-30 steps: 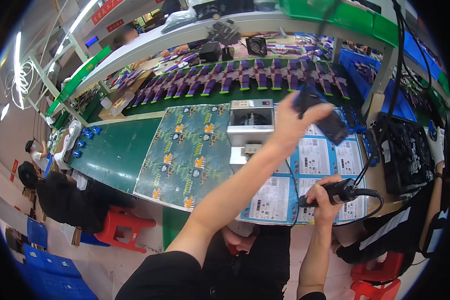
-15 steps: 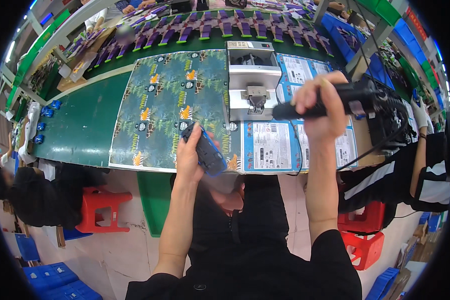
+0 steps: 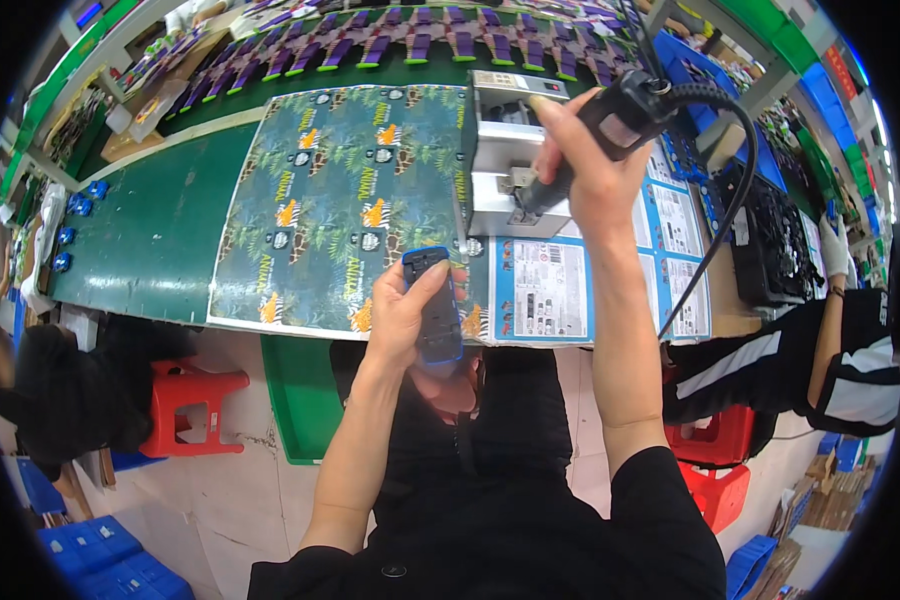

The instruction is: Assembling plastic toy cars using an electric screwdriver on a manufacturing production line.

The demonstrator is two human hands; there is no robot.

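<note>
**A:** State the largest item first.

**B:** The workbench (image 3: 135,245) extends ahead of both hands. A patterned sheet (image 3: 335,195) covers the area beyond the left hand (image 3: 402,312).

**A:** Next in size?

**B:** The metal box (image 3: 505,150). It stands ahead and to the right of the left hand. The right hand (image 3: 598,168) is above its right side.

**A:** Specify the driver.

**B:** The black driver (image 3: 622,120) is gripped in the right hand. Its long axis is slanted: cable end beyond and right of that hand, narrow end nearer the person and left.

**A:** Locate the handheld part.

**B:** The blue-and-black part (image 3: 438,318) is grasped by the left hand, thumb across its upper face, over the near bench edge. Its long axis points away from the person, near end slightly to the right.

**A:** Smallest item, and the governing relation?

**B:** The metal fitting (image 3: 520,178) on the box front. The driver's narrow end is at it; contact cannot be determined. The right hand is nearer the fitting. The part lies left of the right hand and nearer the person, apart from the driver.
</note>
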